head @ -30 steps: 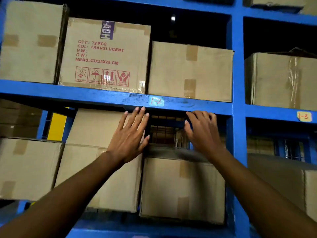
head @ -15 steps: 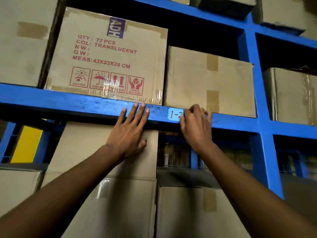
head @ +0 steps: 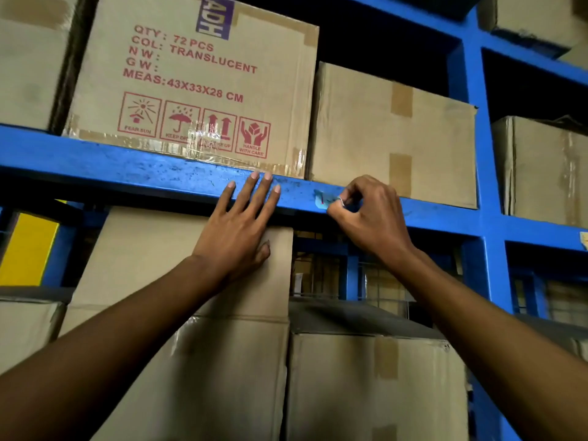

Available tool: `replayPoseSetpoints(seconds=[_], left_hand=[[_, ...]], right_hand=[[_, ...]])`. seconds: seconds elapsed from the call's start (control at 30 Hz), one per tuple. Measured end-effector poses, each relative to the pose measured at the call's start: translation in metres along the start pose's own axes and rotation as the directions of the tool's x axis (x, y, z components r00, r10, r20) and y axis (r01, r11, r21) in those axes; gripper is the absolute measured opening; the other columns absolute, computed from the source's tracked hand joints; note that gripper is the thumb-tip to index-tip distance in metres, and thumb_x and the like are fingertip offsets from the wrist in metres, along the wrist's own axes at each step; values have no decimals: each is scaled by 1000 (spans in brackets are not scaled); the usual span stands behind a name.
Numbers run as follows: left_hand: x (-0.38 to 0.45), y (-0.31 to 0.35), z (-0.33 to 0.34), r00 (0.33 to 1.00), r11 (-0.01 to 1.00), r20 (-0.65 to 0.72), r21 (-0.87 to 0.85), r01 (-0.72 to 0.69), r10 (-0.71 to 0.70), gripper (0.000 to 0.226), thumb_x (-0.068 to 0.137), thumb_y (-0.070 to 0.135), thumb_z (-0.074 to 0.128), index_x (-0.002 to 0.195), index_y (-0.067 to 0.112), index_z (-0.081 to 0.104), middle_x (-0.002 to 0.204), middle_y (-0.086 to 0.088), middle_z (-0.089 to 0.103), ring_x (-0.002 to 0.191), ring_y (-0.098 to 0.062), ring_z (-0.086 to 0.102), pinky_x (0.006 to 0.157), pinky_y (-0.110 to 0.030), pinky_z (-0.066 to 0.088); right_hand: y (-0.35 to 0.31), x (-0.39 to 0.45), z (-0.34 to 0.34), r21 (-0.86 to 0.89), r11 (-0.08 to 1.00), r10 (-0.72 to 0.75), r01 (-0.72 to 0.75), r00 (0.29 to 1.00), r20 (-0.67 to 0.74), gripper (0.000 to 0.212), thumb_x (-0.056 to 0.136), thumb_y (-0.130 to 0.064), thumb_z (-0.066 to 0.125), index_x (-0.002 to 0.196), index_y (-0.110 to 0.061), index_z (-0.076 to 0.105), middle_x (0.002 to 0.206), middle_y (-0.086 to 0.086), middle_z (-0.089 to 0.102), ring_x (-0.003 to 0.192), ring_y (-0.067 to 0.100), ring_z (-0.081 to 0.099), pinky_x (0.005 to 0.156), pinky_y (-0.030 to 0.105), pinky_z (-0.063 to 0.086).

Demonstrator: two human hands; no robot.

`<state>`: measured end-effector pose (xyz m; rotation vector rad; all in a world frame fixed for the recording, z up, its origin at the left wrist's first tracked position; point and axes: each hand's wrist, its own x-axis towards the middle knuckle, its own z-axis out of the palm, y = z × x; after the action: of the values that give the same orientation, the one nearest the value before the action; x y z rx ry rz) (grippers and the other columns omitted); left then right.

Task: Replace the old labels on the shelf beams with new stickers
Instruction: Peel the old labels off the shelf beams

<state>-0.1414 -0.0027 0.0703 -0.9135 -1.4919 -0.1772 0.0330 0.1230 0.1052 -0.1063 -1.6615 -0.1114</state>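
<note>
Old label (head: 322,199), apparently half-peeled, in right hand (head: 369,214)

A bright blue painted steel shelf beam (head: 133,167) showed dark speckled scuffs. The pale blue paper label (head: 320,200) on it carried a red mark. The plain brown cardboard carton (head: 191,81) above wore red lettering, red boxed handling symbols and a purple tag with white letters. A flat yellow panel (head: 27,249) glowed at the left.
</note>
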Motion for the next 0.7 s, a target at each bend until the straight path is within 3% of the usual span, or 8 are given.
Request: replayPoseSetpoints(seconds=[0.13, 0.27, 0.3, 0.5, 0.63, 0.7], left_hand=[[2, 24, -8, 994, 993, 56, -72, 97, -93, 87, 85, 41, 50, 148, 7, 1, 157, -17, -4, 145, -33, -6, 117, -50, 3], [-1, 83, -11, 1000, 995, 9, -101, -13, 14, 80, 74, 33, 64, 141, 3, 32, 150, -22, 30, 139, -35, 28, 111, -52, 24], [-2, 102, -10, 999, 991, -6, -129, -45, 45, 79, 71, 33, 66, 138, 2, 38, 147, -22, 37, 136, -35, 35, 109, -51, 29], [-4, 256, -4, 984, 929, -35, -325, -178, 176, 75, 68, 37, 59, 134, 3, 45, 141, -20, 45, 131, -34, 43, 105, -52, 36], [-3, 344, 2, 962, 900, 27, -361, -244, 272, 74, 82, 33, 55, 144, 6, 27, 155, -15, 21, 143, -30, 19, 115, -47, 14], [-6, 384, 10, 940, 896, 82, -338, -288, 332, 65, 83, 28, 50, 142, 6, 33, 153, -15, 27, 142, -30, 23, 114, -48, 19]], right_hand=[[16, -13, -20, 107, 991, 76, -77, 997, 6, 11, 76, -19, 60, 76, -8, 61, 78, 6, 66, 77, 16, 61, 64, 35, 50], [52, -38, -50, 128, 974, 185, -186, 983, 18, 8, 74, -18, 63, 74, -10, 63, 71, 2, 65, 64, 7, 57, 57, 12, 42], [62, -47, -58, 132, 968, 212, -213, 977, 22, 7, 74, -17, 64, 74, -10, 63, 70, 1, 64, 63, 6, 57, 57, 12, 43], [145, -122, -117, 78, 934, 346, -349, 937, 53, 5, 73, -12, 66, 74, -10, 62, 64, -4, 60, 61, 10, 56, 63, 23, 46], [202, -169, -151, 41, 885, 456, -463, 882, 119, 10, 73, -4, 63, 72, -13, 58, 61, -4, 56, 62, 15, 55, 67, 32, 46], [232, -192, -166, 6, 868, 492, -497, 859, 143, 14, 73, -3, 62, 73, -16, 57, 62, -2, 57, 65, 19, 57, 69, 35, 47]])
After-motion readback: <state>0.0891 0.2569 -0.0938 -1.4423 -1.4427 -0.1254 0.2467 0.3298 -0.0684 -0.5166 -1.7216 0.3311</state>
